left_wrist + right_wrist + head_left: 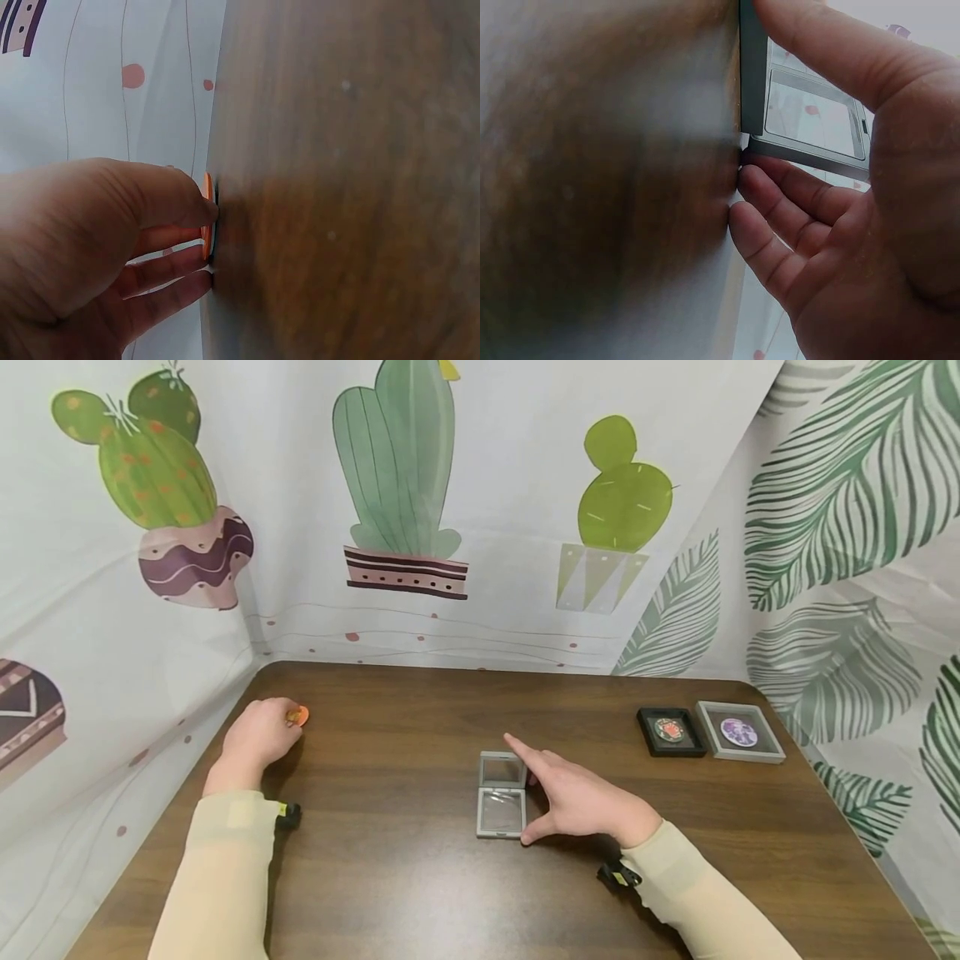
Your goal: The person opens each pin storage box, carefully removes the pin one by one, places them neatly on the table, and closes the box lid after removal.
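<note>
Near the table's far left, my left hand (262, 731) pinches a thin orange disc (302, 716) with a patterned face. In the left wrist view, the orange disc (208, 217) stands on edge at the tabletop, thumb on one side and the other fingers behind. A small grey display case (501, 814) lies unfolded mid-table, its clear-windowed lid (814, 116) raised at the hinge. Beside its right side is my right hand (581, 797), fingers spread, thumb at the near corner and index finger pointing past the lid. No disc shows in this case.
At the back right lie a black display frame (652, 743) with a round red-and-green piece and a grey display frame (768, 752) with a purple-and-white one. A cactus-printed cloth (517, 527) hangs behind the brown wooden table (397, 877).
</note>
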{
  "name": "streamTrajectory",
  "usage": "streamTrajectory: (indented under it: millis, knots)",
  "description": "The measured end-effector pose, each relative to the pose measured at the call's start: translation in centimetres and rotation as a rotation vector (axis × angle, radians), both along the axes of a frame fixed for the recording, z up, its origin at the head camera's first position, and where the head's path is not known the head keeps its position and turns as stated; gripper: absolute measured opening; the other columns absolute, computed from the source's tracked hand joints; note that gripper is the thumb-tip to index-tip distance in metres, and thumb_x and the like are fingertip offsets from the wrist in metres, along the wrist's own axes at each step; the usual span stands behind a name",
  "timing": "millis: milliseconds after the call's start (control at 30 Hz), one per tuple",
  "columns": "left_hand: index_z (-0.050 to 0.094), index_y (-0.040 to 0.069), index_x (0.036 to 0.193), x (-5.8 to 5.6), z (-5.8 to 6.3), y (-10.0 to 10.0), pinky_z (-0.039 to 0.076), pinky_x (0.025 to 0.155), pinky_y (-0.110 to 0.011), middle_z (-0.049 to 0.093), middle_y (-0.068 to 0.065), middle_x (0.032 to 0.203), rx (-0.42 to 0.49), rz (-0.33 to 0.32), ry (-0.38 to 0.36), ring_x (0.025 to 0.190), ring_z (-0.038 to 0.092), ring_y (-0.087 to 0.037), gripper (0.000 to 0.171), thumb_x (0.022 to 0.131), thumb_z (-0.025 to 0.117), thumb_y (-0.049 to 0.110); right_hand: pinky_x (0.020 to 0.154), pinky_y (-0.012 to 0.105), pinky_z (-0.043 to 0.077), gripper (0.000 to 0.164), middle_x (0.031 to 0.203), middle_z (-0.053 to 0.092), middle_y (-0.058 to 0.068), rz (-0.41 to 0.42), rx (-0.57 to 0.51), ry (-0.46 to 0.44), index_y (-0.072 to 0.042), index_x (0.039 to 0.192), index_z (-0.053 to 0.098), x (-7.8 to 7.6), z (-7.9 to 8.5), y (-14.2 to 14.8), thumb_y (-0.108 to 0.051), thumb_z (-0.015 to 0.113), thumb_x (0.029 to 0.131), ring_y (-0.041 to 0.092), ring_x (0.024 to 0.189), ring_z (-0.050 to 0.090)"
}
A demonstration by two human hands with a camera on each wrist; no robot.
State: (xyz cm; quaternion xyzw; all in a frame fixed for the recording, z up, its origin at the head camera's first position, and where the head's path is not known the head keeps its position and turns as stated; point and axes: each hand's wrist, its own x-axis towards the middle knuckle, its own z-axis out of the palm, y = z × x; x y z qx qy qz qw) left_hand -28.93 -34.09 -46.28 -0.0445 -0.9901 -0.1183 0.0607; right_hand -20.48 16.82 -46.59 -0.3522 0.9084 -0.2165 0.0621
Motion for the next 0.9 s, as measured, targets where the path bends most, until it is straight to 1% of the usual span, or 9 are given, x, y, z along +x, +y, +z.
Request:
streamTrajectory:
  millis: [300, 400, 500, 600, 667, 800, 900]
  knots:
    - [0.062, -0.001, 0.117, 0.0, 0.2, 0.0, 0.045, 0.082, -0.058, 0.062, -0.024, 0.112, 0.008, 0.017, -0.029, 0.100, 0.057, -0.040, 0.040, 0.082, 0.063, 0.018, 0.097, 0.034, 0.042, 0.136, 0.146, 0.040, -0.003, -0.006, -0.007, 0.001, -0.037, 0.157, -0.006, 0.1, 0.1, 0.0, -0.060, 0.087, 0.060, 0.010, 0.117, 0.046]
    - [0.061, -0.002, 0.118, 0.1, 0.4, 0.1, 0.045, 0.082, -0.058, 0.061, -0.024, 0.113, 0.013, 0.012, -0.027, 0.101, 0.056, -0.040, 0.042, 0.082, 0.062, 0.019, 0.096, 0.034, 0.043, 0.135, 0.144, 0.043, -0.001, -0.005, -0.010, -0.005, -0.036, 0.157, -0.006, 0.1, 0.2, -0.1, -0.060, 0.087, 0.061, 0.011, 0.114, 0.047]
    - [0.061, -0.001, 0.119, 0.4, 0.6, 0.2, 0.045, 0.081, -0.057, 0.060, -0.024, 0.112, 0.014, 0.011, -0.021, 0.100, 0.056, -0.040, 0.043, 0.082, 0.062, 0.021, 0.096, 0.034, 0.043, 0.135, 0.144, 0.043, 0.000, -0.006, -0.008, -0.009, -0.037, 0.157, -0.006, 0.2, 0.2, -0.1, -0.060, 0.086, 0.061, 0.011, 0.114, 0.047]
    - [0.061, -0.001, 0.121, 0.7, 1.1, 0.3, 0.044, 0.083, -0.059, 0.058, -0.025, 0.113, 0.018, 0.018, -0.017, 0.103, 0.052, -0.043, 0.044, 0.085, 0.062, 0.024, 0.096, 0.034, 0.043, 0.135, 0.144, 0.043, 0.000, -0.006, -0.008, -0.007, -0.037, 0.157, -0.006, 0.2, 0.2, -0.1, -0.060, 0.086, 0.060, 0.011, 0.114, 0.047]
    - [0.060, -0.001, 0.123, 0.9, 1.7, 0.4, 0.042, 0.085, -0.061, 0.057, -0.025, 0.115, 0.028, 0.024, -0.007, 0.106, 0.049, -0.046, 0.044, 0.088, 0.061, 0.026, 0.094, 0.034, 0.044, 0.136, 0.140, 0.046, 0.000, -0.004, -0.006, -0.006, -0.037, 0.157, -0.006, 0.1, 0.1, -0.1, -0.061, 0.086, 0.060, 0.011, 0.111, 0.048]
    - [0.058, 0.001, 0.128, 1.1, 2.8, 1.1, 0.037, 0.091, -0.064, 0.053, -0.025, 0.125, 0.053, 0.020, 0.022, 0.114, 0.042, -0.048, 0.045, 0.091, 0.058, 0.027, 0.093, 0.034, 0.044, 0.136, 0.137, 0.048, 0.001, 0.000, -0.004, 0.000, -0.034, 0.158, -0.005, -0.1, 0.0, 0.0, -0.061, 0.086, 0.060, 0.011, 0.108, 0.048]
    - [0.056, 0.001, 0.130, 1.1, 3.6, 2.0, 0.036, 0.094, -0.064, 0.051, -0.026, 0.129, 0.053, -0.009, 0.038, 0.118, 0.041, -0.048, 0.046, 0.091, 0.057, 0.026, 0.097, 0.034, 0.043, 0.136, 0.146, 0.042, 0.000, -0.004, 0.000, 0.003, -0.036, 0.157, -0.006, 0.0, -0.1, 0.0, -0.062, 0.086, 0.060, 0.010, 0.116, 0.046]
